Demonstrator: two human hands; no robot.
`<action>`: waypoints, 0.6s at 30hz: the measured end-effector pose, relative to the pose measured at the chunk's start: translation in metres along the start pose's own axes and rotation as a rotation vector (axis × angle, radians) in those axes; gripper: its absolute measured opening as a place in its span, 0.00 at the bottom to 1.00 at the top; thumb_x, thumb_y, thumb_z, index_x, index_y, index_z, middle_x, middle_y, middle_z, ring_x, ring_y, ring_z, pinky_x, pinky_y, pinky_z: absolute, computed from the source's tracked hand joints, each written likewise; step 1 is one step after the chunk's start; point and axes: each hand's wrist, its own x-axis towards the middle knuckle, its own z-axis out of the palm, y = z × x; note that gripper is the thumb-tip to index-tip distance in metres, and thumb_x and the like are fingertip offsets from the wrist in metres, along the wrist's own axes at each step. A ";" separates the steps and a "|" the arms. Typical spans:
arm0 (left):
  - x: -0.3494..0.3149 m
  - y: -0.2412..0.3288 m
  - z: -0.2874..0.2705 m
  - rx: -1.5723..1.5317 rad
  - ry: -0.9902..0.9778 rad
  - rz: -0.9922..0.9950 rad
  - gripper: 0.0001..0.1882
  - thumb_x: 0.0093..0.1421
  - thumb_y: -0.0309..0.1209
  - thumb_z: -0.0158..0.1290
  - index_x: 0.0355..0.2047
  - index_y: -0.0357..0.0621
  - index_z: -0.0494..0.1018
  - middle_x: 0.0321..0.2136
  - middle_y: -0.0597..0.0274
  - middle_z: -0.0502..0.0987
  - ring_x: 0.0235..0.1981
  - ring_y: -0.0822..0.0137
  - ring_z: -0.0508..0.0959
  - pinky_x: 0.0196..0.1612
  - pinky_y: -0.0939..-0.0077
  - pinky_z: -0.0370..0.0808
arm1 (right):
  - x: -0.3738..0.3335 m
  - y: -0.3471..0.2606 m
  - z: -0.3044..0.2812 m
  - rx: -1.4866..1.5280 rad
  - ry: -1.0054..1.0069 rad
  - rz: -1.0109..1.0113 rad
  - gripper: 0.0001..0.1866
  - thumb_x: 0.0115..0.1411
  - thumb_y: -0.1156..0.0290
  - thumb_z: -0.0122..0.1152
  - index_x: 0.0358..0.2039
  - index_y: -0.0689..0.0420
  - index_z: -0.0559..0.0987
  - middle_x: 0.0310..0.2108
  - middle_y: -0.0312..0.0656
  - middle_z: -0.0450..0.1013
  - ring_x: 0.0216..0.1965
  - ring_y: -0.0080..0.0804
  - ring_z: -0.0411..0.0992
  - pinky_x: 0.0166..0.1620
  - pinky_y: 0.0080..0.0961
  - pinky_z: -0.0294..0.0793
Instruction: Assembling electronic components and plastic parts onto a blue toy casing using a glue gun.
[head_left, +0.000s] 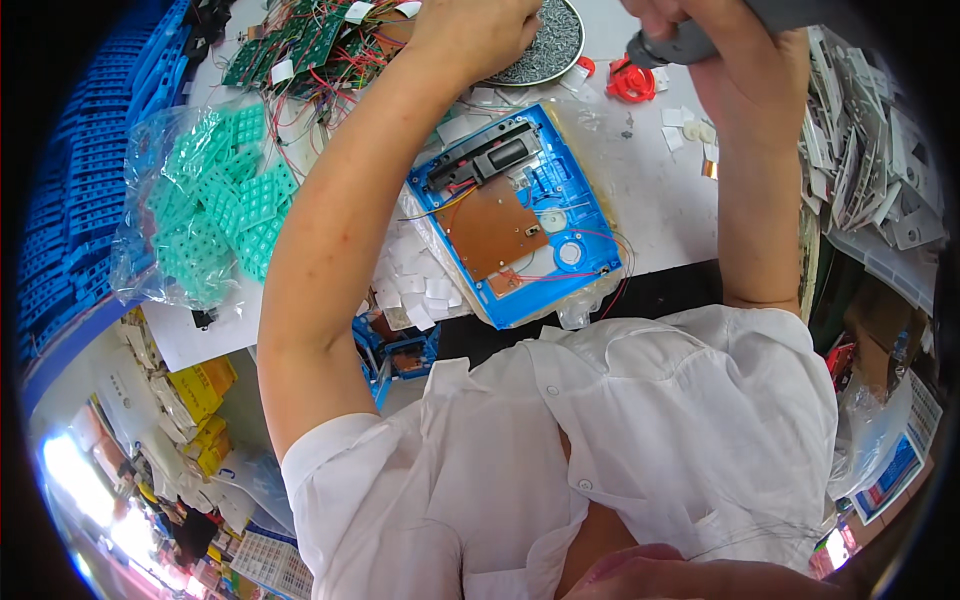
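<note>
At the far edge, my left hand reaches over a round dish of small metal screws. Its fingers are curled together at the screws; what they pinch, if anything, is hidden. My right hand is wrapped round a dark grey electric screwdriver, whose tip end points left, above a red ring-shaped part. Between my arms lies an open blue plastic housing, apart from both hands. It holds a brown circuit board, a black module and thin coloured wires.
Green circuit boards with tangled red wires are heaped at the far left. A clear bag of turquoise button pads lies nearer. Stacked blue housings line the left side. White flat parts pile up at the right; small white pieces lie beside the housing.
</note>
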 end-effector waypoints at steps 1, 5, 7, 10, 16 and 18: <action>0.000 0.000 -0.001 0.022 -0.008 -0.007 0.13 0.61 0.40 0.54 0.28 0.47 0.82 0.29 0.55 0.83 0.37 0.52 0.82 0.54 0.41 0.65 | 0.000 0.001 0.005 0.003 -0.002 0.013 0.18 0.60 0.75 0.66 0.47 0.70 0.74 0.23 0.38 0.73 0.22 0.22 0.71 0.27 0.19 0.69; 0.000 -0.002 -0.003 0.041 -0.095 -0.032 0.15 0.60 0.40 0.53 0.24 0.47 0.81 0.27 0.54 0.82 0.34 0.52 0.82 0.52 0.44 0.66 | -0.001 0.001 0.021 0.027 -0.061 0.091 0.18 0.59 0.74 0.67 0.47 0.69 0.74 0.24 0.39 0.75 0.23 0.22 0.72 0.28 0.18 0.70; 0.009 0.001 -0.012 -0.042 -0.153 -0.050 0.15 0.60 0.39 0.52 0.22 0.46 0.80 0.26 0.53 0.82 0.32 0.51 0.81 0.51 0.46 0.66 | -0.002 -0.004 0.019 0.033 -0.099 0.131 0.19 0.59 0.74 0.67 0.48 0.68 0.73 0.25 0.40 0.75 0.23 0.22 0.72 0.29 0.19 0.71; -0.003 0.012 -0.042 -0.184 0.075 -0.055 0.13 0.60 0.38 0.53 0.25 0.45 0.81 0.26 0.54 0.81 0.32 0.51 0.80 0.49 0.47 0.66 | -0.004 -0.008 0.017 0.101 -0.112 0.145 0.21 0.59 0.74 0.66 0.52 0.65 0.71 0.25 0.41 0.75 0.22 0.25 0.72 0.31 0.23 0.73; -0.092 0.058 -0.086 -0.372 0.257 -0.002 0.04 0.55 0.28 0.63 0.32 0.49 0.81 0.29 0.67 0.79 0.36 0.62 0.79 0.52 0.58 0.65 | -0.021 -0.015 0.009 0.450 -0.394 0.042 0.21 0.64 0.68 0.65 0.56 0.50 0.71 0.28 0.31 0.73 0.31 0.22 0.70 0.40 0.26 0.73; -0.114 0.075 -0.087 -0.490 0.209 -0.069 0.05 0.55 0.27 0.63 0.32 0.50 0.81 0.29 0.68 0.80 0.34 0.64 0.78 0.52 0.59 0.63 | -0.029 -0.021 0.006 0.532 -0.527 0.078 0.20 0.68 0.63 0.64 0.59 0.43 0.71 0.29 0.25 0.72 0.34 0.16 0.69 0.42 0.23 0.70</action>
